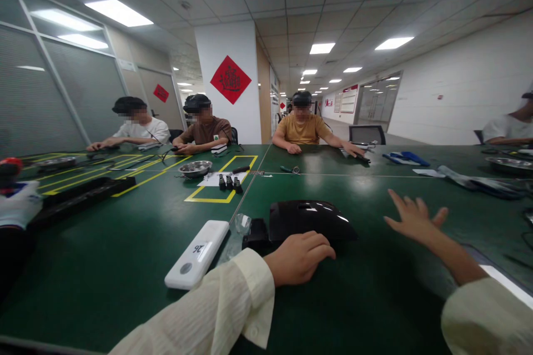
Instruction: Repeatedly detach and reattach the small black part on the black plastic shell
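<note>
A glossy black car side mirror (310, 216), its rounded shell facing up, lies on the green table before me. My left hand (300, 258) is at its near edge, fingers curled together against it; the fingertips' exact hold is partly hidden. To the right, my right hand (414, 216) is raised above the table with fingers spread and nothing in them. Left of the mirror's dark base (256, 234) is a crumpled clear plastic bag (242, 224). A white box-shaped device marked 26 (197, 255) sits beside my left sleeve.
Farther back are a metal bowl (195, 168), small black parts (230, 182) on white paper, and green-handled pliers (289, 170). A black tray (83, 199) and a co-worker's gloved hand (19, 205) are left. People sit across the table; a blue item (406, 158) lies right.
</note>
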A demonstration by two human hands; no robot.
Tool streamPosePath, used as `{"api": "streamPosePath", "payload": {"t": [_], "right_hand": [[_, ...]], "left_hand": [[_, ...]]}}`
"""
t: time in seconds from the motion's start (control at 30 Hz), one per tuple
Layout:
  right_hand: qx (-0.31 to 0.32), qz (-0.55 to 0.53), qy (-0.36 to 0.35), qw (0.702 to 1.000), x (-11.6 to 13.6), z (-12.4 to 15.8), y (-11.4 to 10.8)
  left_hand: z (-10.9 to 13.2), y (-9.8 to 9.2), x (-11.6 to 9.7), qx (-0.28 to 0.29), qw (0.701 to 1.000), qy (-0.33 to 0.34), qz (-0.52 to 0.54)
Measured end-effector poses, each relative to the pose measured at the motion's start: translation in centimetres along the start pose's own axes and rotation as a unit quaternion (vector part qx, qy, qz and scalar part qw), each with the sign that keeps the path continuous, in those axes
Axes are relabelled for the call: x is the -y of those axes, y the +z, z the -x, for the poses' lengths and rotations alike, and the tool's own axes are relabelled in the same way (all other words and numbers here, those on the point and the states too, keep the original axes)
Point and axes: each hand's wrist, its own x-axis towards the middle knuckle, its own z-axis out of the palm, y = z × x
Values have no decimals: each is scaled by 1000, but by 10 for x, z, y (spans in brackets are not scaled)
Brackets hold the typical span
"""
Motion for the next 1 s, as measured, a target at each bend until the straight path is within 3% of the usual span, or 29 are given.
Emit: {"api": "streamPosePath", "payload": {"t": [0.13,0.23,0.5,0.67,0.77,0.87,1.0], "right_hand": [[21,-22,-73,997,73,21,-3],[3,-72,-106,992,100,34,-3],[-5,-208,-105,972,99,42,2],[17,-251,-77,965,95,39,3],[-5,-278,-86,957,97,40,-1],[-40,-334,-110,935,108,45,-13],[-74,-382,-139,911,145,57,-37]], "left_hand": [[-1,0,0,-8,1000,0,-22],[-2,-1,-2,-32,998,-20,-57],[-1,4,3,-15,987,-144,-71],[0,7,7,0,985,-155,-76],[0,8,9,14,985,-153,-75],[0,10,11,18,987,-142,-69],[0,11,11,22,989,-126,-78]]}}
